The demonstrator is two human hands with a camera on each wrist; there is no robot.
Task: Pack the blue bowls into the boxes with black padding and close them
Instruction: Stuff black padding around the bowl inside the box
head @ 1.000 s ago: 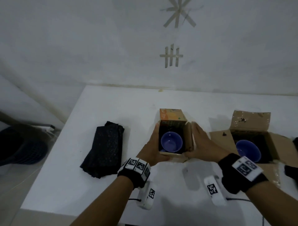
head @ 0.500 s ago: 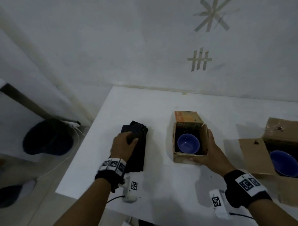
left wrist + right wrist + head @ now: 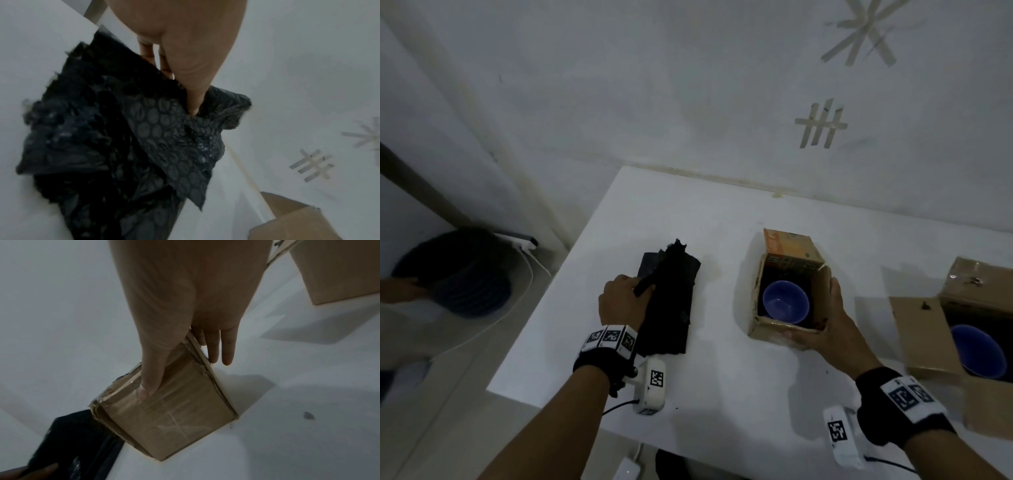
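Note:
A small open cardboard box stands mid-table, black lined, with a blue bowl inside. My right hand steadies its near right corner, thumb flat on the near face and straight fingers along the right side of the box. To the left lies a stack of black bubble-wrap padding. My left hand pinches the top padding sheet between thumb and fingers and holds its edge raised. A second open box at the far right holds another blue bowl.
The table's left edge drops to the floor, where a dark round bin and a white cable lie. The wall runs close behind the table. Bare white tabletop lies in front of the boxes.
My left hand left the small box's left side, went to the padding stack and has lifted a sheet's edge. My right hand stayed on the box. The view swung left.

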